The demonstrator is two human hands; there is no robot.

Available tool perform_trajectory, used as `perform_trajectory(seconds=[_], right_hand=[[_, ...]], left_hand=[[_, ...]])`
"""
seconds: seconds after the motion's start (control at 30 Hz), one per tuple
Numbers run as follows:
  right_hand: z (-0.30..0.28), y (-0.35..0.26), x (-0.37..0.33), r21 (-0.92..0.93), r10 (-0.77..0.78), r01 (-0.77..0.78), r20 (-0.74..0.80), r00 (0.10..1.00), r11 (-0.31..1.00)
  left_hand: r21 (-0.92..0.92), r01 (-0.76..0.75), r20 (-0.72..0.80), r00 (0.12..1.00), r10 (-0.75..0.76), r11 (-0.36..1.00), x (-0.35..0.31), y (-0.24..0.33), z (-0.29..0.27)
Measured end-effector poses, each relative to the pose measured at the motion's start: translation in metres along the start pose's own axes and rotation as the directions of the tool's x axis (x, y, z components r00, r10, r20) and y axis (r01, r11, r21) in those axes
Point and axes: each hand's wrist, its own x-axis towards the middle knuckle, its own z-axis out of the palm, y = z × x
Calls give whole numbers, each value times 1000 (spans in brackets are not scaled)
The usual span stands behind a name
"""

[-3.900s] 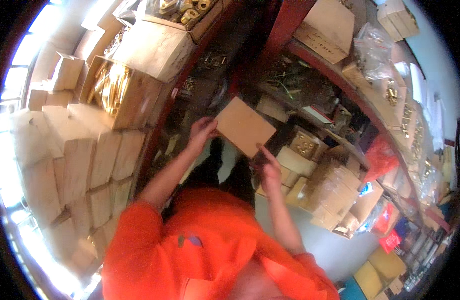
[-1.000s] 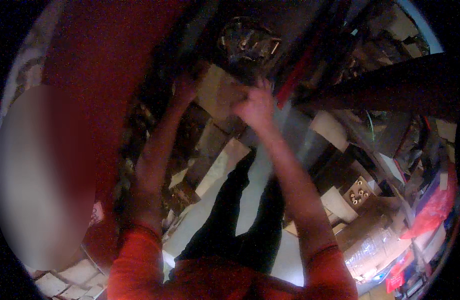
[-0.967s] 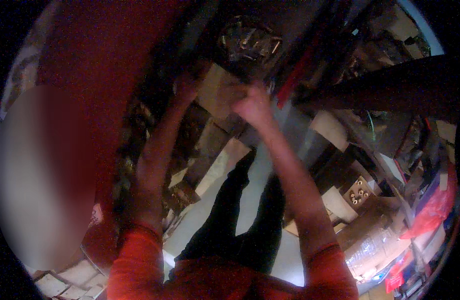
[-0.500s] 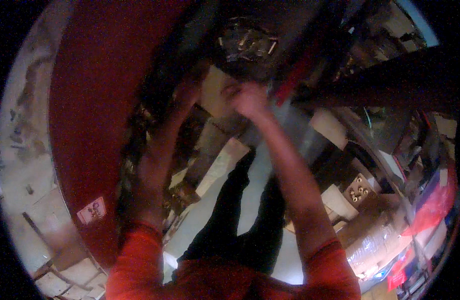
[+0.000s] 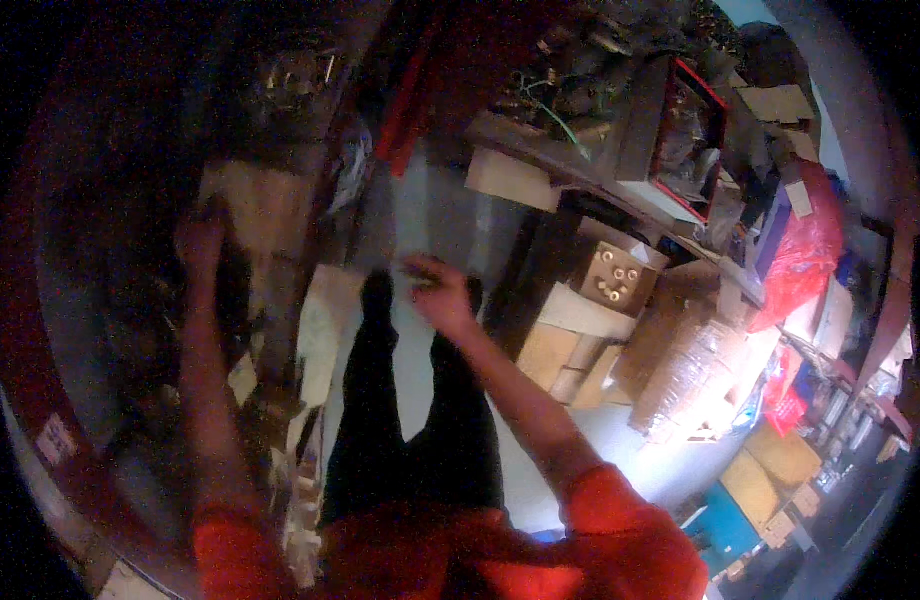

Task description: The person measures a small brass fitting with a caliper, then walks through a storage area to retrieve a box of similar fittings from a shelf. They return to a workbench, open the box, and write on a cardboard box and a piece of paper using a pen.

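My left hand is at the left, in dim light, beside a brown cardboard piece or box. Shadow and blur hide its fingers, so its grip does not show. My right hand hangs over the grey floor, in front of my legs. Its fingers are curled toward the thumb, and a small dark spot lies between them that I cannot make out. Beyond the left hand, shiny metal pieces lie in a dark container.
To the right, an open carton holds several brass-coloured ring-shaped parts. A tape-wrapped carton stands closer. A red-edged case and a red plastic bag are on the cluttered right side. A pale board lies left of my legs.
My view has swung right. My right hand has left the cardboard and drawn back over the floor. My left hand remains by the cardboard, and more of the right side shows.
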Motion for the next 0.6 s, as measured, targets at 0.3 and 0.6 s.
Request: perform_trajectory(seconds=[0.3,0.6], right_hand=[[-286,58,-184,-574,-381,-175,-711,591,800],[-409,109,-117,539,308,145,-659,686,830]], left_hand=[[-835,479,551,729,407,272,-200,241,-21],[-826,515,510,509,693,229,-251,429,75]])
